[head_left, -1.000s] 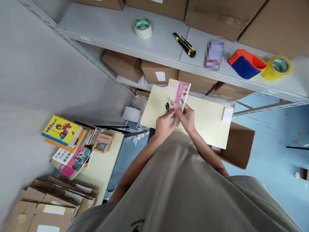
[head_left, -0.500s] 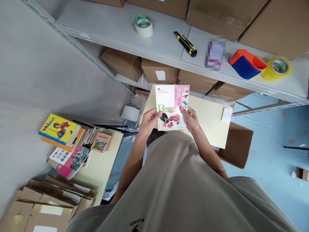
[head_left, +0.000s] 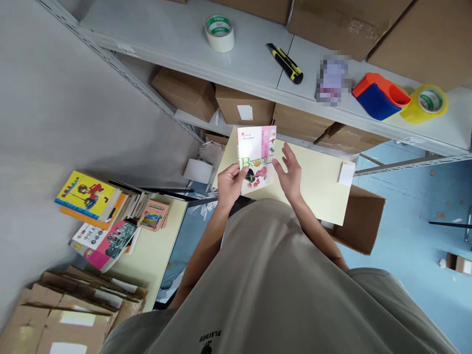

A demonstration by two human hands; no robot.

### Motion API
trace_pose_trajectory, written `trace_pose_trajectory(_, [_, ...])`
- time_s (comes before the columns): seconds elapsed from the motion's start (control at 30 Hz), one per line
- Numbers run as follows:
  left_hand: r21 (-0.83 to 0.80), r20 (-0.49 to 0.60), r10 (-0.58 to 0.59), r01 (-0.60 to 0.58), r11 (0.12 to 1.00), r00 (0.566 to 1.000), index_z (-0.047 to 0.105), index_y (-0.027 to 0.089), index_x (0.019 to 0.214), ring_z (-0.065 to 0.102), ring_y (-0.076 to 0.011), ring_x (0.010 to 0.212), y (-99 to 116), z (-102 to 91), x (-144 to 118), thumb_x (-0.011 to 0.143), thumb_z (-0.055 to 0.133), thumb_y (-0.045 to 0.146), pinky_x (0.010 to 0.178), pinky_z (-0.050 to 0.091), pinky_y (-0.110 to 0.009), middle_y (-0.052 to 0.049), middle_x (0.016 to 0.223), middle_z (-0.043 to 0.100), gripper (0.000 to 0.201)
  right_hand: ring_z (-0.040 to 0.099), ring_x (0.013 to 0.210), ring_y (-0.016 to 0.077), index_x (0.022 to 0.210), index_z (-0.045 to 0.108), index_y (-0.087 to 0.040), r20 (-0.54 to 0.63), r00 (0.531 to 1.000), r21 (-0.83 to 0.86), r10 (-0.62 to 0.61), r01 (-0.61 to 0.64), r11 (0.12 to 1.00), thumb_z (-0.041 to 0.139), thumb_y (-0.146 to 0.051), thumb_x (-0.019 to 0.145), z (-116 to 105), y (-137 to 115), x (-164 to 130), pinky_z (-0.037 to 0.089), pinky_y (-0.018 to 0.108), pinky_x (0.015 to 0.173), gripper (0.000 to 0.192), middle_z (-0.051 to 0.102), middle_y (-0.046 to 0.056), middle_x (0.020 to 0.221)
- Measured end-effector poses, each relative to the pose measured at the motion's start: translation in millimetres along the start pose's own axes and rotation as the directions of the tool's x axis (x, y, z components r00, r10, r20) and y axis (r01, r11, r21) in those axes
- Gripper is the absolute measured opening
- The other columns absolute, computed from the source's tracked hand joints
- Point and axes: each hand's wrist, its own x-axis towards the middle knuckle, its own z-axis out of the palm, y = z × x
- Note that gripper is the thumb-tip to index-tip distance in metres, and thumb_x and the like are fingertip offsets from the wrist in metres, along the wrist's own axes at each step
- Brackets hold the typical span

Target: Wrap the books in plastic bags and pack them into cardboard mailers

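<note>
Left hand [head_left: 229,183] pinches book [head_left: 257,158] by its left edge, above pale yellow board [head_left: 320,187]. Right hand [head_left: 291,172] fingers spread wide, just beside book's right edge, not touching. Open board surface rightward; shelf [head_left: 177,44] edge above.

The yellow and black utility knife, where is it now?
In the head view, the utility knife lies on the grey shelf, between the white tape roll and a blurred item.

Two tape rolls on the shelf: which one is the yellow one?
The yellow tape roll sits at the shelf's far right, beside the orange and blue holder. The other, a white tape roll, lies left of the utility knife.
</note>
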Motion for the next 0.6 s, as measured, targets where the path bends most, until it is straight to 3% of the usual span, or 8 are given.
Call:
trace_pose_trajectory(0.07, [0.079,-0.007,0.039,-0.039,0.996,0.999,0.092,0.02,0.11,0.086,-0.0318,0.102,-0.5,7.7,-6.7,0.089,0.095,0.076,0.092,0.069,-0.039,-0.009,0.108,0.093,0.06,0.052,0.174,0.0384,0.175,0.062,-0.038,0.088,0.996,0.014,0.002,-0.004,1.0,0.082,-0.091,0.094,13.2,-3.4,-8.5,0.051,0.062,0.141,0.099,0.057,0.007,0.185])
trace_pose_trajectory(0.13, [0.142,0.029,0.066,-0.069,0.987,0.997,0.093,0.022,0.114,0.087,-0.0338,0.11,0.0,16.3,-15.2,0.093,0.094,0.068,0.102,0.069,-0.042,-0.008,0.113,0.093,0.051,0.061,0.167,0.0381,0.17,0.068,-0.035,0.155,0.987,0.055,0.032,-0.041,0.998,0.087,-0.091,0.089,24.6,-7.9,-15.5,0.056,0.058,0.137,0.101,0.067,0.008,0.176])
trace_pose_trajectory(0.27, [0.153,0.201,0.071,-0.103,0.983,0.977,0.093,0.026,0.128,0.081,-0.0379,0.137,4.0,18.8,-22.1,0.092,0.099,0.058,0.127,0.062,-0.049,-0.009,0.141,0.088,0.049,0.079,0.14,0.0389,0.139,0.084,-0.027,0.066,0.991,0.1,0.116,-0.122,0.987,0.086,-0.092,0.087,23.4,-11.9,-13.1,0.067,0.055,0.122,0.083,0.088,0.011,0.141])
trace_pose_trajectory(0.3, [0.145,0.182,0.086,-0.113,0.983,0.98,0.092,0.026,0.132,0.078,-0.0378,0.144,5.0,14.5,-19.2,0.092,0.099,0.058,0.131,0.059,-0.049,-0.01,0.149,0.085,0.051,0.081,0.134,0.0397,0.129,0.086,-0.026,0.045,0.99,0.118,0.134,-0.138,0.983,0.085,-0.093,0.087,18.3,-11.4,-9.9,0.069,0.056,0.117,0.079,0.09,0.012,0.134])
trace_pose_trajectory(0.4, [0.099,-0.022,0.11,-0.107,0.989,0.994,0.089,0.026,0.137,0.071,-0.0379,0.154,5.7,-6.5,-1.8,0.086,0.104,0.063,0.134,0.056,-0.048,-0.012,0.159,0.08,0.065,0.085,0.125,0.041,0.117,0.086,-0.026,0.068,0.981,0.206,0.182,-0.192,0.959,0.091,-0.09,0.083,2.0,-9.0,-1.0,0.074,0.057,0.106,0.073,0.091,0.012,0.126])
trace_pose_trajectory(0.47, [0.023,-0.016,0.022,-0.022,1.0,1.0,0.089,0.023,0.132,0.075,-0.0394,0.149,4.4,-20.4,9.9,0.08,0.105,0.071,0.126,0.062,-0.047,-0.014,0.15,0.084,0.073,0.086,0.122,0.0399,0.117,0.086,-0.028,0.116,0.969,0.268,0.216,-0.24,0.933,0.095,-0.088,0.08,-4.6,-8.0,2.2,0.075,0.056,0.102,0.072,0.092,0.011,0.124])
trace_pose_trajectory(0.6, [-0.061,0.195,-0.168,0.183,0.981,0.966,0.093,0.017,0.112,0.086,-0.0395,0.123,3.1,-31.2,15.5,0.078,0.104,0.078,0.102,0.072,-0.047,-0.015,0.112,0.092,0.071,0.088,0.117,0.0385,0.114,0.084,-0.028,0.185,0.949,0.322,0.254,-0.303,0.897,0.099,-0.086,0.076,-6.7,-6.8,3.8,0.077,0.057,0.099,0.07,0.093,0.01,0.116])
